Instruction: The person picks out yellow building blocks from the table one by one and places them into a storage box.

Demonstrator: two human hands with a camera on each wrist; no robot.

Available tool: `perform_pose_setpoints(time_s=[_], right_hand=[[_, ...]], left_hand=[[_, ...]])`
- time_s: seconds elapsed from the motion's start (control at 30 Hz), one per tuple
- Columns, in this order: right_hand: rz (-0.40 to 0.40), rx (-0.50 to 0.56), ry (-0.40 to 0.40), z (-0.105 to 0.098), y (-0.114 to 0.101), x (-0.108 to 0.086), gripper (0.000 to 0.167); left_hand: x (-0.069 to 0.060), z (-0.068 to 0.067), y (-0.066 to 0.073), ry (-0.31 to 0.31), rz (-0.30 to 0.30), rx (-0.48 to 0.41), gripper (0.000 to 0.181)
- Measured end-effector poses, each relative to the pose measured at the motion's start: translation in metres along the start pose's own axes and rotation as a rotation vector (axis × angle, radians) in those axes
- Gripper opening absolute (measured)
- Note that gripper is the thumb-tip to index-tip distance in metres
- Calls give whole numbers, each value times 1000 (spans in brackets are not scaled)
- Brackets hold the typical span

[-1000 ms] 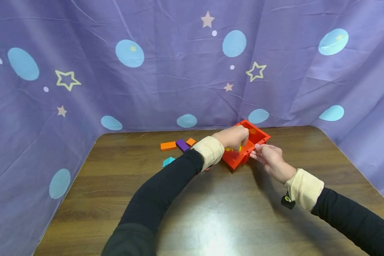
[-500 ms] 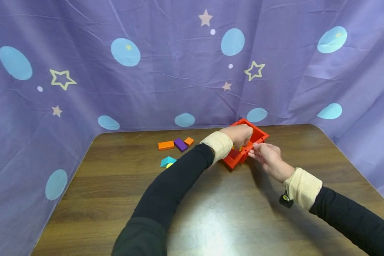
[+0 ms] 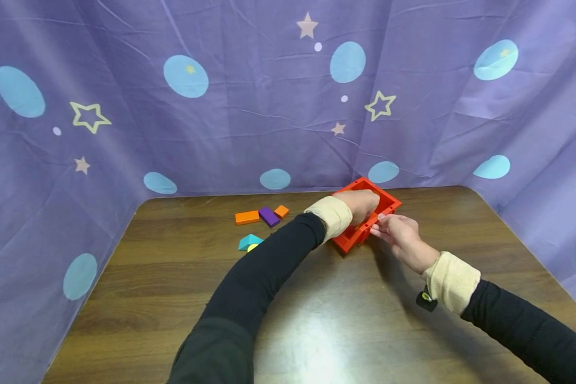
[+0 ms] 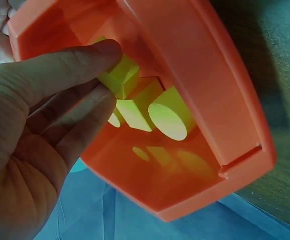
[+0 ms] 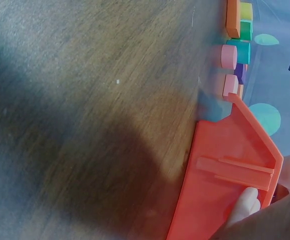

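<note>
An open red plastic box (image 3: 348,240) stands on the table at the back right. My left hand (image 3: 362,205) reaches over its rim and down inside. In the left wrist view, the left thumb and fingers pinch a small yellow block (image 4: 122,77). Below that block, inside the box, lie a yellow cylinder (image 4: 172,115), a yellow rectangular block (image 4: 140,105) and another rounded yellow piece, partly hidden. My right hand (image 3: 403,237) grips the near right edge of the box; in the right wrist view a fingertip (image 5: 247,200) presses against its outer wall.
On the wooden table (image 3: 173,288), left of the box, lie an orange block (image 3: 247,217), a purple block (image 3: 269,217), a smaller orange block (image 3: 281,211) and a teal block (image 3: 249,241). Pink blocks (image 5: 229,57) and a green block (image 5: 246,30) show too. A purple curtain (image 3: 240,133) hangs behind.
My left hand has moved slightly right and lower into the box, and its arm shifted right, baring a yellow piece by the teal block. The right hand keeps its hold on the box edge.
</note>
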State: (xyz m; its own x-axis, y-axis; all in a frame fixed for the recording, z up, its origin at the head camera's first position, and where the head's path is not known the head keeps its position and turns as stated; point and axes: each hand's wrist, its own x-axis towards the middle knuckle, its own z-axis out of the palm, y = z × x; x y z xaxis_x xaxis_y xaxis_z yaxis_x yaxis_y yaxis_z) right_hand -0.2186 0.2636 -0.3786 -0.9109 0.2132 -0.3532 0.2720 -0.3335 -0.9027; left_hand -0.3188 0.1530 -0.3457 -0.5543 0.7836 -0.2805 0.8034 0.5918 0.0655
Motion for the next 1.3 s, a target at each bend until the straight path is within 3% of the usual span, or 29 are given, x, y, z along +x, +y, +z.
perform_pose_setpoints(time_s=[0.4, 0.77, 1.3], right_hand=[[4, 1, 15, 0, 1, 1, 13], [4, -5, 13, 0, 2, 2, 11], [5, -10, 17, 0, 2, 2, 10]], left_hand=[[-5, 8, 2, 23, 13, -49, 19], [1, 20, -5, 21, 34, -36, 11], [2, 25, -9, 43, 73, -34, 17]])
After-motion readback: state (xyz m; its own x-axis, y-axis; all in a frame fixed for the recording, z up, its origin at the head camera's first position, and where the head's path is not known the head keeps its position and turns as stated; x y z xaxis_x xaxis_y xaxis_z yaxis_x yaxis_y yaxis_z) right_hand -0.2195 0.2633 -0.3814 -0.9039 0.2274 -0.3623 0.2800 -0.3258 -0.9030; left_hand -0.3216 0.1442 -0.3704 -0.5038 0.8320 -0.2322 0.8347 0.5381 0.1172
